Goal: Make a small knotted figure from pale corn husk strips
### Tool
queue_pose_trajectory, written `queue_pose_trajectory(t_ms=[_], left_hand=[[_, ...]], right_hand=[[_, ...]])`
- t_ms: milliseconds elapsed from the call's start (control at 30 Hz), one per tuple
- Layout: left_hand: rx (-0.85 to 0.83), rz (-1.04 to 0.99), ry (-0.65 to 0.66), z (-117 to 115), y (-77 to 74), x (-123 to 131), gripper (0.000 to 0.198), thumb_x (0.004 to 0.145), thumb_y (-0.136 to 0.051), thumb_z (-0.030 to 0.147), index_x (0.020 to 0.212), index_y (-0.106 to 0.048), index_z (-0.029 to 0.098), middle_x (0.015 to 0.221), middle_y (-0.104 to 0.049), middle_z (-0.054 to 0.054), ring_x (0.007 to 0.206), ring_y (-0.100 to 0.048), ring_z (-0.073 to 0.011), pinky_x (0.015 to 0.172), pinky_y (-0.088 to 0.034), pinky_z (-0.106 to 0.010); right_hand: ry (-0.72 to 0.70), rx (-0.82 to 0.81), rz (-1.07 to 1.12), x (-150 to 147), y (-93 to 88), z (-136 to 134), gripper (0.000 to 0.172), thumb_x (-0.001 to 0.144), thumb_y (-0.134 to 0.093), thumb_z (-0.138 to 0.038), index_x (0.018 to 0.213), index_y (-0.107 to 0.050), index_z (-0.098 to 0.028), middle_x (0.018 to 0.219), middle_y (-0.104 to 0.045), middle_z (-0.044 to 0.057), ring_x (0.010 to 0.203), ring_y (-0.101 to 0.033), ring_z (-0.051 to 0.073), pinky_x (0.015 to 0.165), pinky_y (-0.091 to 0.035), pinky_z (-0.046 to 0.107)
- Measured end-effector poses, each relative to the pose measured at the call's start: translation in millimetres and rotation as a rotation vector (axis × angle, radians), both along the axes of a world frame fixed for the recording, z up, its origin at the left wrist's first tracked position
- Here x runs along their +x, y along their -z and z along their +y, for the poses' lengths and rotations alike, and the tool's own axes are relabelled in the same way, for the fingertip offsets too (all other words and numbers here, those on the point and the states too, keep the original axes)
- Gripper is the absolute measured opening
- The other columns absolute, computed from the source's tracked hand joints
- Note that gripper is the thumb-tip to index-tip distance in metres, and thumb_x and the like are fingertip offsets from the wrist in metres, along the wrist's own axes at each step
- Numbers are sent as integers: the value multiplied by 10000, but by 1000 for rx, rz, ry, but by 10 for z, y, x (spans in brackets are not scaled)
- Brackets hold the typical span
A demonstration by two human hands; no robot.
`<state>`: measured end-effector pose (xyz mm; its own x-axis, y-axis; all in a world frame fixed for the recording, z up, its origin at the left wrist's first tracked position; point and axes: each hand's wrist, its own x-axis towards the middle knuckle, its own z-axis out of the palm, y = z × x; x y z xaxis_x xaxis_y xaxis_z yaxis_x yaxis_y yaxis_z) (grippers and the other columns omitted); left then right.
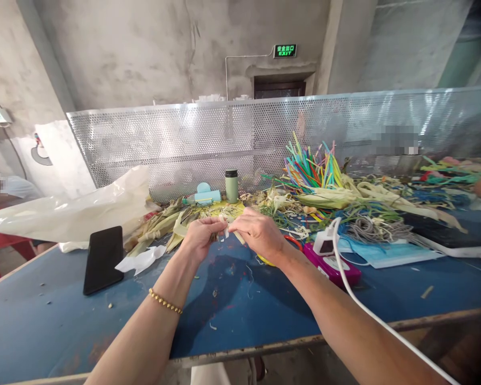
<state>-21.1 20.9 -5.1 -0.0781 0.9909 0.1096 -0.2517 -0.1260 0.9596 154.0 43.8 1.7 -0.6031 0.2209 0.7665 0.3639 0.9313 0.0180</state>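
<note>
My left hand is closed in a pinch over the middle of the blue table, with a thin white strip between thumb and fingers. Close beside it, my right hand has its fingers curled together on a pale, narrow strip that points down toward the tabletop. The two hands' fingertips nearly meet. Dried, husk-like plant strips lie to the left of my left hand. Under my right wrist, an orange-red loop shows in part; what it belongs to is hidden.
A black phone and crumpled white paper lie left. A green bottle stands behind my hands. Colourful stems are heaped at the back. At right are a purple power strip, white cable and blue face mask.
</note>
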Motion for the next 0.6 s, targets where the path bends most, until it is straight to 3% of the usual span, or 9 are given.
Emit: queue_pose_trajectory(t_ms=[433, 533, 600], left_hand=[[64, -31, -142, 34, 25, 0, 222, 467, -824, 232, 581, -670, 121, 525, -588, -4, 500, -480, -81, 496, -297, -231], [93, -31, -184, 22, 8, 6, 210, 474, -820, 228, 576, -672, 120, 515, -577, 0, 501, -476, -78, 499, -294, -232], [122, -25, -181, 11, -2, 21, 205, 482, -818, 230, 576, -674, 119, 525, -580, 1, 508, -476, -78, 511, -301, -234]], right_hand=[[25, -60, 72, -73, 113, -6, 247, 893, -478, -95, 944, -701, -189, 927, -738, 46, 859, -669, 164, 781, -465, 261], [94, -207, 236, -62, 50, -24, 283, 836, -472, -56, 939, -704, -181, 903, -736, 45, 803, -665, 154, 731, -464, 252], [177, -376, 349, -46, 1, -22, 219, 818, -505, -104, 885, -706, -162, 799, -722, 42, 676, -632, 143, 639, -446, 246]])
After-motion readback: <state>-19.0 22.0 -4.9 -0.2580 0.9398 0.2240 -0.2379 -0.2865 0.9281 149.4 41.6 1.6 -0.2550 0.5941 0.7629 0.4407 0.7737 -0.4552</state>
